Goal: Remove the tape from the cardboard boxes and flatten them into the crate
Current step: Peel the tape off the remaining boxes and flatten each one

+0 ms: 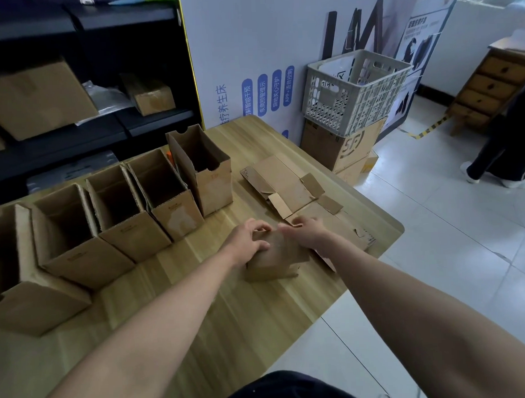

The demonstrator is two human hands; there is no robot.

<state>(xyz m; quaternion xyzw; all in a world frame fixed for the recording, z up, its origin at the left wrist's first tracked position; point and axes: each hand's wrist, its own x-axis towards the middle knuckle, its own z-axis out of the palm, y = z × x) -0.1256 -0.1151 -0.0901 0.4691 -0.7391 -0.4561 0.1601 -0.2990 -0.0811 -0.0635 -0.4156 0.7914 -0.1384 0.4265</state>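
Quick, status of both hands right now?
Left hand: grips the small cardboard box at its left side.
Right hand: pinches that box's top edge.

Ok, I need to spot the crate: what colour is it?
Light grey plastic lattice crate, clearest in the head view.

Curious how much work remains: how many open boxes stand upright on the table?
5, in one row: far-left box, second, third, fourth, and the tall box at the far end. A sixth, smaller box lies apart, nearer.
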